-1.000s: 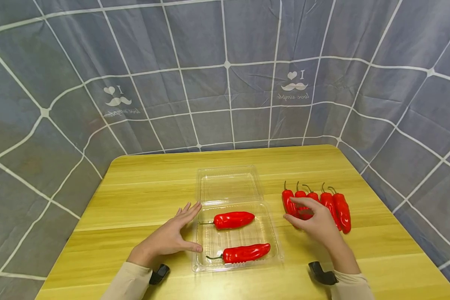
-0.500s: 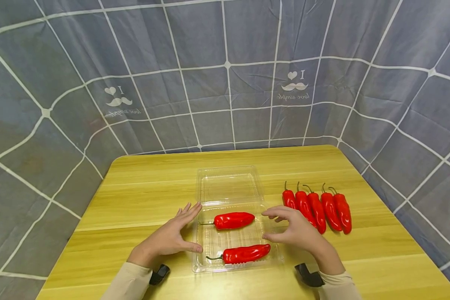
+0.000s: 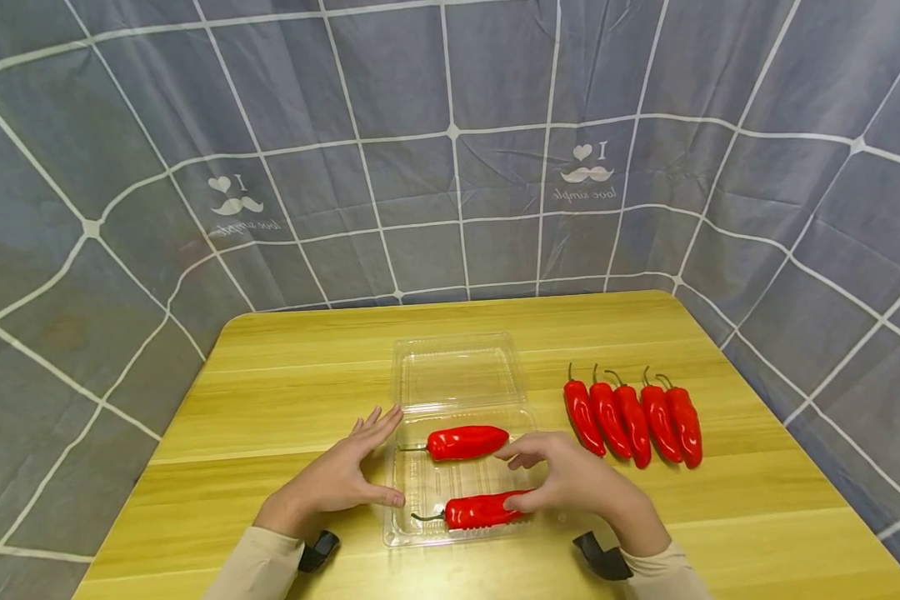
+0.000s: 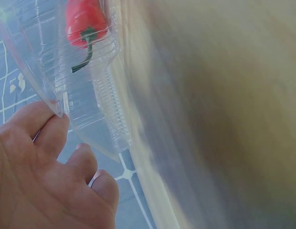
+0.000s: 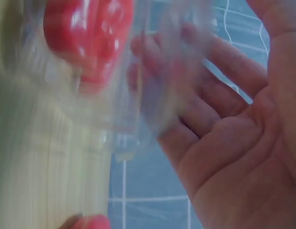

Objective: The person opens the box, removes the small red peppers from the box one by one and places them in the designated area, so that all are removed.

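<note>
A clear plastic clamshell box [image 3: 450, 482] lies with its lid [image 3: 459, 368] folded back. Two red peppers sit in its base: one pepper [image 3: 461, 443] farther back and another pepper [image 3: 480, 511] near the front. My left hand [image 3: 337, 473] is at the box's left edge, thumb and fingers spread; in the left wrist view its fingertips touch the clear plastic [image 4: 86, 102]. Over the right side of the box hovers my right hand [image 3: 566, 475], fingers loosely bent, nothing seen in its grasp. Its thumb covers the tip of the front pepper; whether they touch I cannot tell.
Several more red peppers [image 3: 633, 423] lie side by side to the right of the box, stems pointing away. The wooden table [image 3: 292, 367] ends at a grey checked curtain [image 3: 420, 192] at the back and sides.
My right hand has moved left and toward me, from above the row of peppers to over the right side of the box. My left hand and the peppers have stayed in place.
</note>
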A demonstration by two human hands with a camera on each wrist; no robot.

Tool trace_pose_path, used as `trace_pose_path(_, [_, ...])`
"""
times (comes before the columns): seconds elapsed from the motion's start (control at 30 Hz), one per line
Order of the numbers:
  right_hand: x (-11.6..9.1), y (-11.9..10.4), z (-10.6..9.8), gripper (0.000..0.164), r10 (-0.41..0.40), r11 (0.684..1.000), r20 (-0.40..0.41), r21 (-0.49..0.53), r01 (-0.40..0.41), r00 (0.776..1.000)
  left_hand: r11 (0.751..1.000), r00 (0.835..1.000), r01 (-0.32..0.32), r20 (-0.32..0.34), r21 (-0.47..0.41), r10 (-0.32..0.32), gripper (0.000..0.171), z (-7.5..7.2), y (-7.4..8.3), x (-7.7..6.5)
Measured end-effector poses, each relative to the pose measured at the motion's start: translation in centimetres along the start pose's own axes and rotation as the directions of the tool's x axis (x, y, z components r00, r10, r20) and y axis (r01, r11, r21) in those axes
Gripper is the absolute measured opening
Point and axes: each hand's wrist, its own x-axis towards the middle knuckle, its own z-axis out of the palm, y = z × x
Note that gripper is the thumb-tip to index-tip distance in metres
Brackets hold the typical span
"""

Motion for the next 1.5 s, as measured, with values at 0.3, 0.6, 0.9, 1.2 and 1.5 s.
trace_pose_path(0.3, [1.0,-0.6,1.3,0.043,-0.005,1.000,0.170,-0.002,0.005,0.985,1.000,1.000,-0.003,-0.004,0.015,0.003,0.115,0.1,-0.1,0.1])
trace_pose_path(0.6, [1.5,-1.0,1.3,0.040,0.032,0.999,0.239,0.004,-0.034,0.970,1.000,1.000,-0.001,-0.004,0.013,0.001,0.116,0.1,-0.2,0.1])
trace_pose_path(0.9, [2.2,-1.1,2.1,0.035,0.066,0.997,0.260,-0.043,-0.056,0.963,1.000,1.000,-0.006,-0.006,0.002,0.006,0.116,0.0,0.0,0.0])
trace_pose_path(1.2, [2.2,-1.0,2.4,0.039,0.063,0.998,0.206,-0.008,-0.063,0.976,1.000,1.000,-0.010,-0.003,0.003,0.010,0.115,0.0,0.0,0.0])
trace_pose_path(1.5, [2.1,-0.6,2.4,0.046,0.073,0.997,0.179,-0.010,-0.072,0.981,1.000,1.000,-0.013,0.001,0.002,0.013,0.115,0.0,0.2,0.0])
